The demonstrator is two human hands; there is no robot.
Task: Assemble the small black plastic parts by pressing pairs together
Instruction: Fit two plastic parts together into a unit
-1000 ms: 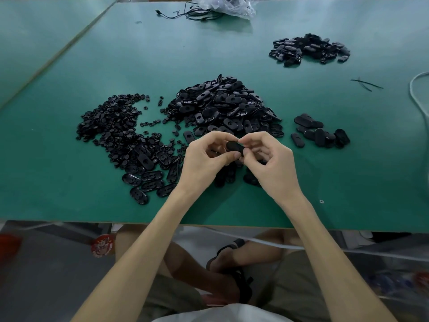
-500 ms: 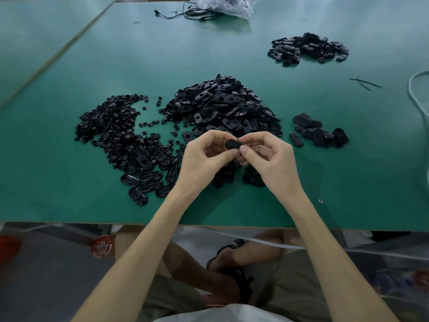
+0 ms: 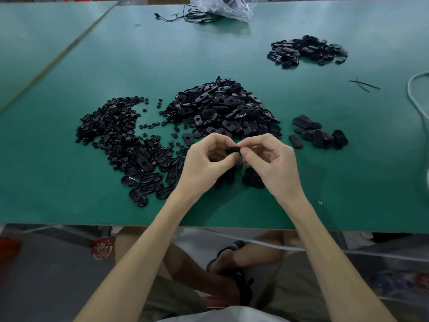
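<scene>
Hardly anything has moved since a second ago. Both hands stay over the table (image 3: 69, 194), and only the black oval piece (image 3: 232, 150) has rolled a touch. The left hand (image 3: 204, 163) and right hand (image 3: 274, 163) each pinch one end of it, raised just in front of the big heap (image 3: 222, 110). It looks light, stiff and smooth, so best squeezed at the ends. A small pile (image 3: 318, 135) lies to the right, and there's bare green toward the front edge.

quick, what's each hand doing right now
Left hand: pinches one end of a small black oval plastic part.
Right hand: pinches the other end of the same part.
</scene>
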